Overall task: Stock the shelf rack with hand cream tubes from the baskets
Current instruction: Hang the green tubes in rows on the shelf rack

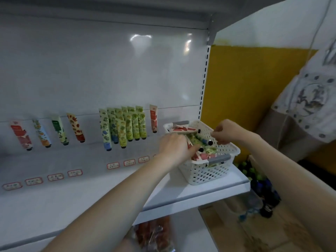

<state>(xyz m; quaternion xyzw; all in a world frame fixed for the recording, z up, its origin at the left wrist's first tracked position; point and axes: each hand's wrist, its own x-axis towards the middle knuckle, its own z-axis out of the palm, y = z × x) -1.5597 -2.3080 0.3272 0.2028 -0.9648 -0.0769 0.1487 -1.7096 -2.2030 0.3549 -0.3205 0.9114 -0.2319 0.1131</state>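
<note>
White perforated basket (205,171), grey handles, stands on the shelf (181,190) right of centre, filled with loose tubes (200,140) lying mixed. Stocked tubes lean cap-down against the back panel: four spaced singles (58,130) at left, a packed green-blue cluster (125,124) at centre, one red tube (153,118) beside it.

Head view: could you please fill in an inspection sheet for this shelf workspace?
Surface: white shelf, labels stuck on it.
Job's things: basket at the shelf's right end, holding tubes; standing tubes line the back panel.
Clutter: packets on the lower shelf.
Hands: left hand among the basket's tubes; right hand at its far side; grips unclear.
Cables: thin cord hanging at upper right.
Surroundings: yellow wall, another person's shirt, bottles at lower right.
</note>
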